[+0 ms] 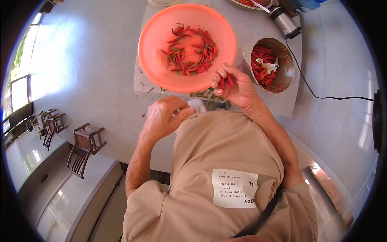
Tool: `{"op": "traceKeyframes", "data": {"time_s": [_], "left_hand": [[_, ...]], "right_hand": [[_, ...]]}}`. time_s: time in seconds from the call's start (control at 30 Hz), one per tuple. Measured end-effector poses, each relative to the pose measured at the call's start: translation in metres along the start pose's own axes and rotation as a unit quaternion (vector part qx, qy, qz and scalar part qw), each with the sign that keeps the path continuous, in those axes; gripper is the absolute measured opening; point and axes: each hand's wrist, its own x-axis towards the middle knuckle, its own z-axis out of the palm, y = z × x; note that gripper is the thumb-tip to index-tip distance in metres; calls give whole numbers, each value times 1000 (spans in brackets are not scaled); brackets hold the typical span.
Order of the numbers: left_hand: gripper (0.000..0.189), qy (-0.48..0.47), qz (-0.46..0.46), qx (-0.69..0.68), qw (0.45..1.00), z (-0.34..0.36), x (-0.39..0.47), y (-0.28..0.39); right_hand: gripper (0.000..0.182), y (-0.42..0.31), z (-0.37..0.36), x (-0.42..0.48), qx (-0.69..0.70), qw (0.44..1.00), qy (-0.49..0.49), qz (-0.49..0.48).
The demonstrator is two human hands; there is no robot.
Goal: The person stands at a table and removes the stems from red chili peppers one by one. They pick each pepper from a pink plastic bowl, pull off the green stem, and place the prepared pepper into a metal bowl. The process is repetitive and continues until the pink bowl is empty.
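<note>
My right hand [237, 84] is at the near right rim of an orange plastic colander [151, 57], its fingers closed round a few red chili peppers [223, 83]. My left hand [169, 116] is below the colander in front of my shirt, thumb and fingertips close together; a green stem [194, 117] lies by the thumb, and whether the fingers pinch anything cannot be told. More red chilies [207, 50] are spread in a ring in the colander. To the right, a metal grinder bowl [285, 68] with a pale handle holds red chilies [261, 56] around a white blade piece [267, 65].
Green stems [211, 95] litter the near edge of the pale table [288, 104]. A steel-and-black motor unit [285, 22] with a black cord [316, 95] lies at the back right, beside a bowl of chopped red food [248, 3]. Wooden chairs [83, 140] stand on the left.
</note>
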Motion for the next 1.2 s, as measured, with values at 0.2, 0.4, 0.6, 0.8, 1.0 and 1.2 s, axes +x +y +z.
{"op": "traceKeyframes", "data": {"time_s": [0.2, 0.4, 0.6, 0.8, 1.0, 1.2], "left_hand": [[14, 148, 43, 148, 977, 1, 59, -20], [20, 17, -25, 389, 921, 10, 121, -85], [24, -48, -72, 137, 987, -11, 124, -73], [25, -79, -62, -273, 957, -22, 98, -18], [31, 26, -16, -223, 974, 24, 78, 10], [26, 136, -19, -125, 983, 3, 97, -25]], "right_hand": [[26, 1, -21, -20, 12, 999, 41, -7], [24, -2, -20, -24, -37, 999, 15, 2], [22, -5, -24, -32, -112, 991, 67, 6], [22, -6, 6, -18, -166, 980, 105, 0], [16, 8, 6, 9, -184, 980, 62, -31], [24, -8, -5, -15, -81, 996, 18, -38]]}}
